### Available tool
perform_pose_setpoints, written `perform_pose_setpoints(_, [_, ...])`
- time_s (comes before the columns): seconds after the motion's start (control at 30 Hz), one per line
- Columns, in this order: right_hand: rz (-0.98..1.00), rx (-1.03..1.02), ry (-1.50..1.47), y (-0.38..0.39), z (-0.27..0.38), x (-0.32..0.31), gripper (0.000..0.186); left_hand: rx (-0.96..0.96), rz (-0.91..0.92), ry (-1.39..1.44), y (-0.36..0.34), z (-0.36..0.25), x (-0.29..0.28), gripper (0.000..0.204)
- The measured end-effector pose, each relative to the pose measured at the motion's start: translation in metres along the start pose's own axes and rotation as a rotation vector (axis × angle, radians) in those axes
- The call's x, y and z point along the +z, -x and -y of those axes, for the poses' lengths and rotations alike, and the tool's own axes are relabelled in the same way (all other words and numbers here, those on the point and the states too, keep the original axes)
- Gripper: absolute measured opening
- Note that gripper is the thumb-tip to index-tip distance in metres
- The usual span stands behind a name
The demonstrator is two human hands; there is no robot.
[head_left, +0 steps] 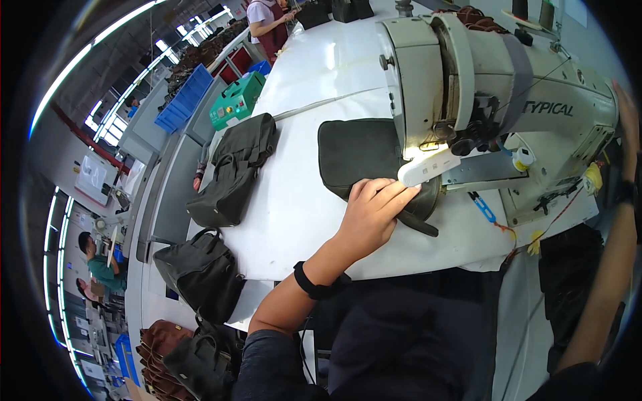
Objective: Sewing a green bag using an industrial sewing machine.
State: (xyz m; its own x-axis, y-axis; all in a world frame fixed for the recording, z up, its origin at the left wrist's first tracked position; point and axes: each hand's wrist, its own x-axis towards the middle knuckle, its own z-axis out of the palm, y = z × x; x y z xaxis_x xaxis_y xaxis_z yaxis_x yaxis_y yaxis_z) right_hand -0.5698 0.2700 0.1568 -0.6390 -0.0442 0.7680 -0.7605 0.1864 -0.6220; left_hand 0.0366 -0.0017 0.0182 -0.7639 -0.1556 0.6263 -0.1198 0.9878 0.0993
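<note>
A dark green, nearly black leather bag (358, 155) lies under the head of a sewing machine (461, 87), with part of it around the machine's narrow arm. My left hand (376, 212) grips the bag's near side, its fingers together over the edge and its thumb hidden. A white lamp (428, 167) shines by the needle area, just above my fingertips. From the bag's near side a dark strap (418, 224) sticks out. At the far right, my right hand (626, 123) is at the end of the machine, by the handwheel side; its fingers are hardly visible there.
Several finished-looking dark bags (237, 167) stand along the left of the white table (294, 200), with brown bags (160, 347) below. Beyond are a green box (237, 100) with knobs and a blue crate (184, 100). Blue-handled snips (483, 207) hang right of my left hand. Other people work farther off.
</note>
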Motion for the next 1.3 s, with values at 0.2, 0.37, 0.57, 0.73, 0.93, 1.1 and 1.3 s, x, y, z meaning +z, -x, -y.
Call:
perform_pose_setpoints(0.2, [-0.039, 0.071, -0.001, 0.07, -0.023, 0.006, 0.061, -0.035, 0.097, -0.148, 0.0, -0.018, -0.017, 0.077])
perform_pose_setpoints(0.37, [-0.072, 0.188, -0.182, 0.118, -0.019, -0.01, 0.058, -0.4, 0.075, 0.09, 0.023, -0.075, -0.035, 0.089])
perform_pose_setpoints(0.57, [-0.26, 0.175, -0.302, 0.192, 0.067, -0.048, 0.042, -0.422, 0.156, -0.084, 0.005, -0.072, -0.005, 0.128])
perform_pose_setpoints(0.73, [-0.202, -0.224, -0.076, 0.247, 0.148, -0.05, 0.041, -0.414, -0.029, -0.012, -0.025, -0.012, 0.034, 0.11])
perform_pose_setpoints(0.93, [0.68, 0.067, -0.371, 0.311, 0.22, -0.022, 0.027, -0.055, -0.113, -0.199, -0.015, 0.015, -0.009, 0.063])
perform_pose_setpoints(1.1, [1.163, 0.588, -0.588, 0.374, 0.241, 0.068, 0.041, 0.079, -0.101, -0.155, -0.009, 0.01, 0.0, 0.046])
perform_pose_setpoints(1.3, [0.899, 0.852, -0.948, 0.4, 0.274, 0.117, 0.037, 0.061, -0.172, -0.096, -0.005, 0.009, 0.014, 0.037])
